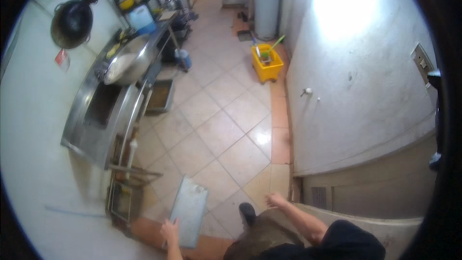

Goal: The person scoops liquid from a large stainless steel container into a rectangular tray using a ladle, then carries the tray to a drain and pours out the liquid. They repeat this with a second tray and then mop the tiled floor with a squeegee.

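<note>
My left hand [169,229] grips the near left edge of a flat grey rectangular tray or panel [189,211], thumb on top. Pale crumbs or residue lie at its far end. The panel is held over the tiled floor, low on the left of the view. My right hand [275,200] hangs in front of my body on the right, fingers loosely curled, touching nothing visible; whether it is fully closed is hard to tell from the blur. Below it are my brown apron [267,229] and a dark shoe [247,213].
A steel sink counter [86,133] with a large metal bowl [128,61] runs along the left wall. A grey bin [160,95] stands on the floor beside it. Further ahead are a yellow mop bucket [267,63] and a tall grey cylindrical tank [267,7]. A white wall [346,115] borders the right.
</note>
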Available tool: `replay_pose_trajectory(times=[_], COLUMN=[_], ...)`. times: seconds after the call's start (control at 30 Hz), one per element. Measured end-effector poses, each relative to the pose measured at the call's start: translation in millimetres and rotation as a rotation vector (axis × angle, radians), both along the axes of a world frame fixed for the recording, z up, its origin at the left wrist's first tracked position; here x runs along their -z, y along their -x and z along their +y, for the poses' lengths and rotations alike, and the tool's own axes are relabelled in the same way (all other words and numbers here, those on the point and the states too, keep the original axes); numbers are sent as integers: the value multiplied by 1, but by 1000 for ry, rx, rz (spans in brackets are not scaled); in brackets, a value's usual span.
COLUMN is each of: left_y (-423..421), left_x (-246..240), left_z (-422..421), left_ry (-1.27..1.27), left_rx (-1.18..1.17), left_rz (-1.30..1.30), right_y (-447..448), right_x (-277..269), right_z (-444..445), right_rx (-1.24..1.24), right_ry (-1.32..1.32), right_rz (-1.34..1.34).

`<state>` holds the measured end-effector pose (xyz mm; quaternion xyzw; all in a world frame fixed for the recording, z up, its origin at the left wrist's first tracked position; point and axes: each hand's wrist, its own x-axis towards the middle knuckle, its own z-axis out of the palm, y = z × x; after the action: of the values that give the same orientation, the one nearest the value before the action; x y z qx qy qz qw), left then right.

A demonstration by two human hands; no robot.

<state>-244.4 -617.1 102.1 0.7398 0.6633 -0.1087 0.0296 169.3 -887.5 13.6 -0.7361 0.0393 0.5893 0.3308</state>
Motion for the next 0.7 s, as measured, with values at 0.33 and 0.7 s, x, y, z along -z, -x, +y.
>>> replay_pose_trajectory(times=[0.33,0.7], left_y=[-408,-696], left_x=[-103,-63], left_z=[173,310], left_ry=[-236,-571], left_rx=[1024,1585], left_rz=[-258,-317], right_y=[-120,-394], right_x=[-156,-92], right_z=[312,467], right_rx=[852,1459], right_ry=[-593,-129], right_rz=[603,312])
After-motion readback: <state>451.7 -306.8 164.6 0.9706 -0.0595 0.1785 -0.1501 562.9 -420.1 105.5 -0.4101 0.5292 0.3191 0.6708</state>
